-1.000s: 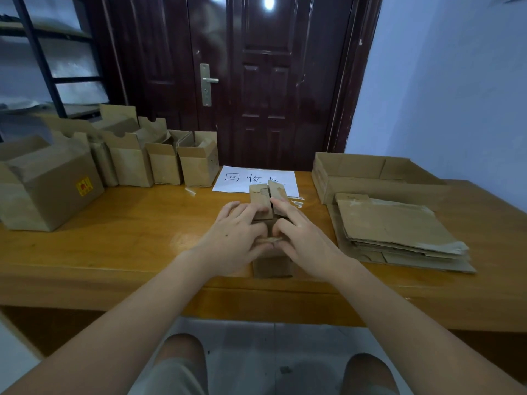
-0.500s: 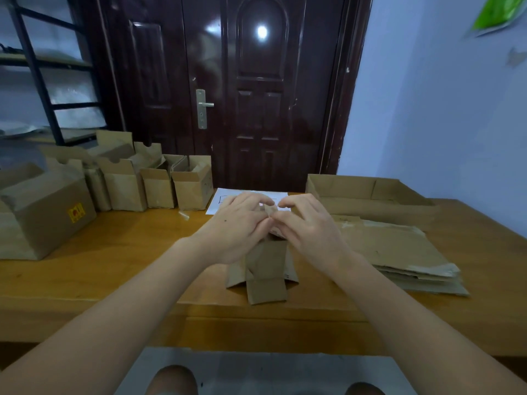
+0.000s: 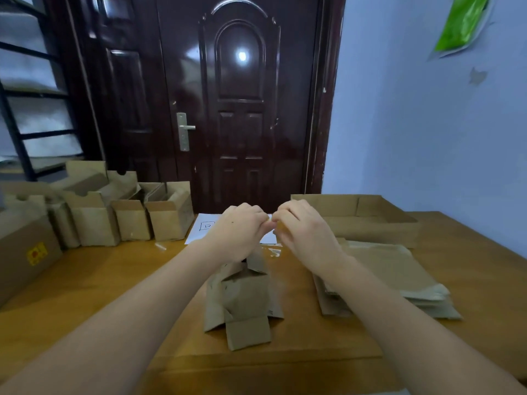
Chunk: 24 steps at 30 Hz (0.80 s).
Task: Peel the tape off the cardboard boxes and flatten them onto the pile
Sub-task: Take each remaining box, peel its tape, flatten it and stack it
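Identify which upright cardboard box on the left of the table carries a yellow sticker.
The large box at the far left edge, nearest the camera; the smaller upright boxes behind it are plain brown.

The room is dim and bluish. Straight ahead, above my hands, the glossy dark brown wooden door [image 3: 239, 104] throws back one small white glare spot from a lamp, with softer streaks across its panels. My left hand [image 3: 238, 230] and right hand [image 3: 303, 232] look soft and slightly smeared at the fingertips. Below them the small brown cardboard box [image 3: 242, 297] casts only a faint shadow on the orange-brown wooden table [image 3: 114, 280]. Toward the edges the wide lens bends things: my forearms balloon, and the black metal shelf [image 3: 17, 132] far to the left leans.
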Each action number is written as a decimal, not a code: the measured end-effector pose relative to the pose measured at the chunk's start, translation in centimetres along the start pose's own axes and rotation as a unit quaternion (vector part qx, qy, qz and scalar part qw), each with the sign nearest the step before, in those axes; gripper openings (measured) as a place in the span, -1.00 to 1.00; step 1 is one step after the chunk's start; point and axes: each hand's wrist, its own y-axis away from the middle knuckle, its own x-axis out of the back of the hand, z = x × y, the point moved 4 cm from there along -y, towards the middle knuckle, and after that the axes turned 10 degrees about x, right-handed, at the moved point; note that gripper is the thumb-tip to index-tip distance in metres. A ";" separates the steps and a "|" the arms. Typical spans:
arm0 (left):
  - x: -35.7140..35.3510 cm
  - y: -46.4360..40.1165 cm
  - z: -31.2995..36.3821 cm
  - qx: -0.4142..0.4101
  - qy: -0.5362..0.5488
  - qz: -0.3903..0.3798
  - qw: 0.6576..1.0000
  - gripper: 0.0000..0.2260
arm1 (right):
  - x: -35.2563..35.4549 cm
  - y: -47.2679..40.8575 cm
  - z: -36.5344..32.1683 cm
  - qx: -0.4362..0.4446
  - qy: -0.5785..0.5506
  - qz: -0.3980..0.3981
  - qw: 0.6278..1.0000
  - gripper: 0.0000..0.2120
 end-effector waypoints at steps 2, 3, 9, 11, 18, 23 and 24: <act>-0.8 -1.5 0.6 -0.004 0.016 -0.029 0.999 -0.56 | -0.6 0.1 1.4 0.005 0.029 -0.016 0.999 -0.94; -1.1 -2.3 0.8 -0.003 0.007 -0.044 0.999 -0.55 | -0.9 0.2 2.2 0.007 0.038 -0.029 0.999 -0.92; -2.9 -7.7 0.9 0.028 -0.096 -0.125 0.987 -0.35 | -3.8 2.1 9.9 -0.103 0.015 -0.139 0.985 -0.90; -3.9 -9.2 0.9 0.027 -0.100 -0.145 0.984 -0.35 | -5.1 2.9 12.8 -0.187 -0.024 -0.174 0.966 -0.87; -7.6 -11.2 -0.1 0.038 -0.111 -0.178 0.977 -0.38 | -9.7 5.0 18.9 -0.319 -0.018 -0.256 0.913 -0.96; -7.6 -10.3 -1.4 0.047 -0.087 -0.182 0.978 -0.42 | -10.6 5.4 19.0 -0.352 -0.068 -0.265 0.895 -0.87; -7.2 -9.8 -1.6 0.052 -0.076 -0.184 0.979 -0.42 | -10.3 5.1 18.5 -0.349 -0.084 -0.261 0.896 -0.83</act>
